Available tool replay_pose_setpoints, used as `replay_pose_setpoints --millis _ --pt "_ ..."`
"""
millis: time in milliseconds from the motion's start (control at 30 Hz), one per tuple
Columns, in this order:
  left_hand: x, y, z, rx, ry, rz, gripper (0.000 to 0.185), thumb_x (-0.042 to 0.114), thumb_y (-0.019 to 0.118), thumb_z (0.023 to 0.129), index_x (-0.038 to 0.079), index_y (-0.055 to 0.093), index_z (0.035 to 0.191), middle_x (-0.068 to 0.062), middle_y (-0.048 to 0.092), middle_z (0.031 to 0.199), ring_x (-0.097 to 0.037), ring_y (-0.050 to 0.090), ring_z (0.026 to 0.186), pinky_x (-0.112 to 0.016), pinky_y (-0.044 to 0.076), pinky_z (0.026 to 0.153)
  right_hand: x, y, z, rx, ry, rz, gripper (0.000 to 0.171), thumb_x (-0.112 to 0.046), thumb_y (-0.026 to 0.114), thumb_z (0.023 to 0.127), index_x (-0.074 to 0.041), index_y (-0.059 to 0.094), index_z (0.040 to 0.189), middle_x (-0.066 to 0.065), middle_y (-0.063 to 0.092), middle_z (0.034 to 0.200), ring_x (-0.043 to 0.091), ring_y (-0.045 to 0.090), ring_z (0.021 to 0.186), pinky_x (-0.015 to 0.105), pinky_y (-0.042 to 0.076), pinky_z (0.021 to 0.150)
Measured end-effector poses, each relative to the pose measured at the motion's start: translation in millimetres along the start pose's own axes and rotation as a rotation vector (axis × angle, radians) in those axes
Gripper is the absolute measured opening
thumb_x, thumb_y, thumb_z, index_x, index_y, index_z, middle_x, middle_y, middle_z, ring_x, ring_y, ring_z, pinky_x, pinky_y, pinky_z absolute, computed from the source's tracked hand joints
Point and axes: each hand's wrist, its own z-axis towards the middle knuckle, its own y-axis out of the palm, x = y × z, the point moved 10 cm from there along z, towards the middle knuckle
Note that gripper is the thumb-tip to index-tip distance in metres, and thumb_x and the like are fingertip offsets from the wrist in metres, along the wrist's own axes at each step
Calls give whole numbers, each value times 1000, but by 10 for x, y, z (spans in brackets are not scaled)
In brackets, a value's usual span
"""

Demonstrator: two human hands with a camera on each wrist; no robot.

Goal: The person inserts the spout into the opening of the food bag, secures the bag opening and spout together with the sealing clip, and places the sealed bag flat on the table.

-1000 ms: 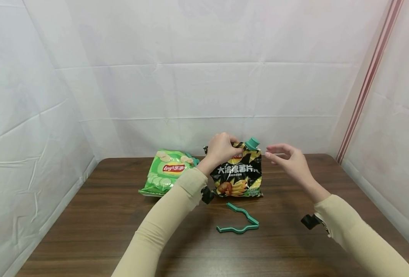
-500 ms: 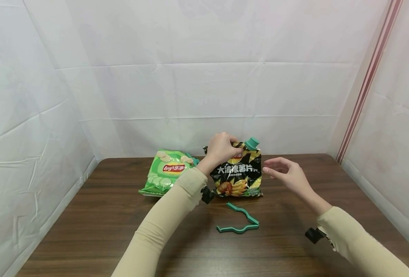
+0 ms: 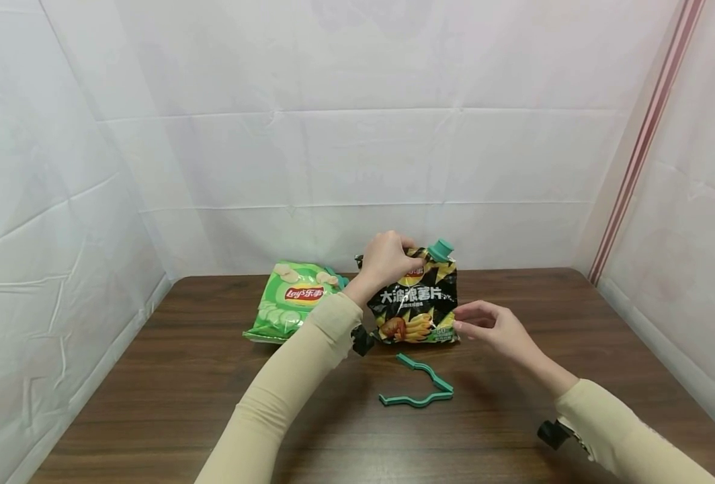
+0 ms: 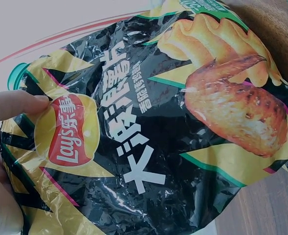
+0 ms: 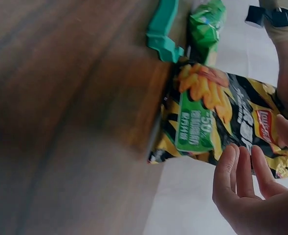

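A black and yellow Lay's potato chip bag (image 3: pixel 414 306) stands upright near the table's back edge, with a green spout (image 3: pixel 440 250) at its top right corner. My left hand (image 3: pixel 388 259) grips the bag's upper edge; in the left wrist view its thumb (image 4: pixel 33 104) presses on the front beside the red logo. Beside the bag's lower right edge is my right hand (image 3: pixel 490 329), fingers loosely bent around nothing. Whether its fingertips touch the bag I cannot tell. In front of the bag lies a green bag clip (image 3: pixel 433 398), unfolded into two arms.
A green Lay's bag (image 3: pixel 291 302) leans at the left, with a green piece (image 3: pixel 337 278) at its upper right, partly behind it. The brown wooden table (image 3: pixel 212 383) ends at a white cloth backdrop (image 3: pixel 357 161).
My right hand has moved down along the bag's right side, from beside the spout to the lower corner. The left hand and both bags have stayed put.
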Motion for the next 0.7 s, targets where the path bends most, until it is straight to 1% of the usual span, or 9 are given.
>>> replay_pose_setpoints --millis 100,200,267,367,433,533,600,700 --pt "-1 3 -1 2 1 -5 26 30 72 81 18 75 104 0 75 94 -4 48 45 -18 29 41 63 81 -39 -26 29 21 47 -34 68 87 -4 59 122 17 63 118 31 64 100 43 54 80" --pt "-3 4 -1 3 2 -12 25 29 72 81 18 76 102 0 75 90 -5 45 44 -18 28 41 108 163 -83 -57 39 14 46 -33 69 87 -4 59 121 18 62 119 26 64 99 42 55 80" --pt "-5 4 -2 3 0 -10 24 29 72 81 18 76 102 1 75 89 -5 45 44 -18 28 41 140 214 -110 -77 46 9 45 -32 69 87 -4 60 121 19 62 120 21 65 98 40 55 79" --pt "-3 3 -4 2 -3 -8 25 30 72 81 18 76 102 0 75 91 -4 48 46 -18 30 42 180 278 -146 -112 47 4 46 -31 69 87 -3 59 122 21 60 121 19 65 97 38 56 76" --pt "-3 -3 -8 2 -5 -6 25 30 72 81 18 76 102 0 74 93 -4 50 47 -18 31 42 215 318 -158 -132 56 7 47 -31 70 86 -2 59 122 22 60 120 19 65 97 37 56 74" --pt "-4 -11 -14 5 -2 -8 22 29 72 81 18 76 100 1 74 90 -5 49 46 -18 29 42 241 384 -176 -171 52 -2 48 -30 70 86 -1 58 122 21 60 121 22 64 98 36 56 72" --pt "-6 -15 -17 5 -1 -10 20 29 72 81 19 77 98 1 74 88 -5 46 45 -18 28 42 250 430 -187 -201 42 -3 48 -29 71 86 -1 58 122 21 60 120 24 64 101 34 56 73" --pt "-8 -17 -22 6 0 -18 19 28 72 80 19 77 97 2 74 85 -4 43 44 -18 26 42 268 496 -204 -236 27 -19 45 -27 72 85 -2 59 121 18 61 118 26 63 103 30 55 75"
